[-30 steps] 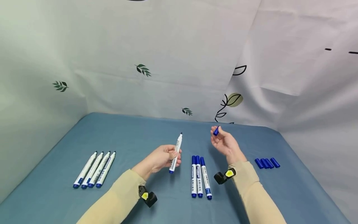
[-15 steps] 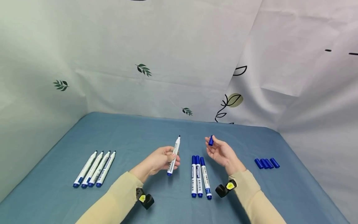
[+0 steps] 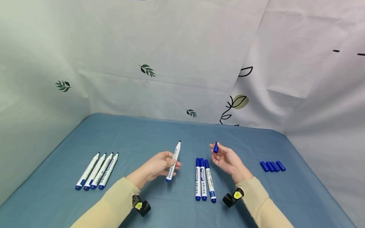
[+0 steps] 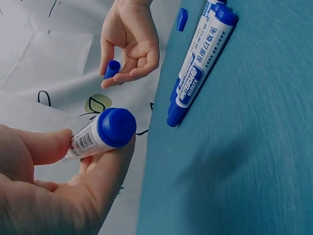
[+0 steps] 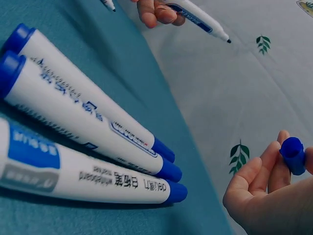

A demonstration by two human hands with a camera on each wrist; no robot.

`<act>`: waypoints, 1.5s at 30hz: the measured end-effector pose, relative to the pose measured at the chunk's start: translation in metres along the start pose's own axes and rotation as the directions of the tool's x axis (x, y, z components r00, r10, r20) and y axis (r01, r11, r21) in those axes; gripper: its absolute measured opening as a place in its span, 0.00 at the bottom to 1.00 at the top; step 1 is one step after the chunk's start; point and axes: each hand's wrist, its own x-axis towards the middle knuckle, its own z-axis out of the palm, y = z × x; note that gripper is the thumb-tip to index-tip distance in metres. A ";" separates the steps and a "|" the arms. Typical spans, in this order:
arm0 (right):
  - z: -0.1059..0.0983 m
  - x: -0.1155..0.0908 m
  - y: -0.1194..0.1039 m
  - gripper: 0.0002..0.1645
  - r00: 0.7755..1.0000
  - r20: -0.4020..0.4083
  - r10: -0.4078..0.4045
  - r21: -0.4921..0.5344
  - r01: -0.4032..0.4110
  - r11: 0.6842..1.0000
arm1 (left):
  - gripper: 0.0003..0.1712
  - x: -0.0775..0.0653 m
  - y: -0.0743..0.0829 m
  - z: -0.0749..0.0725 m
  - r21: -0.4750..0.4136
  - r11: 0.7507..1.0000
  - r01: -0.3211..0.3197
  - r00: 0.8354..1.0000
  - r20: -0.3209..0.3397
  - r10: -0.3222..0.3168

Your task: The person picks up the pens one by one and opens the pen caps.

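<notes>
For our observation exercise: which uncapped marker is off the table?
The marker gripped by the left hand; the other four uncapped markers lie on the table.

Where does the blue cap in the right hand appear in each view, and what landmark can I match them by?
Head: held cap right of centre, at the fingertips of the right hand.
Left wrist: held cap in the upper left.
Right wrist: held cap near the right edge, below mid-height.
Shared landmark: the capped markers lying on the blue tabletop.
</notes>
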 end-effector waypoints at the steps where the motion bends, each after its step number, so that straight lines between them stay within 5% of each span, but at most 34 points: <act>1: -0.001 -0.001 0.000 0.16 1.000 0.000 0.001 -0.001 -0.001 1.000 | 0.13 -0.001 0.000 -0.001 0.000 1.000 -0.006 1.000 0.005 0.006; 16: -0.006 -0.005 0.002 0.16 0.999 0.035 0.012 -0.036 -0.011 0.999 | 0.20 -0.022 -0.001 -0.021 0.062 0.998 -0.024 1.000 0.018 0.023; 24: -0.008 -0.007 0.002 0.17 0.999 0.033 0.022 -0.035 -0.021 0.999 | 0.20 -0.032 -0.006 -0.031 0.171 0.984 0.048 0.989 -0.143 -0.024; 37: -0.013 -0.007 0.004 0.16 1.000 0.013 0.025 -0.029 -0.025 0.999 | 0.24 -0.048 -0.017 -0.068 0.312 0.949 0.051 0.979 -0.202 0.014; 45: -0.011 -0.006 0.004 0.16 0.999 0.024 0.037 -0.025 -0.036 0.999 | 0.20 -0.059 -0.027 -0.090 0.360 0.924 0.126 0.960 -0.278 -0.023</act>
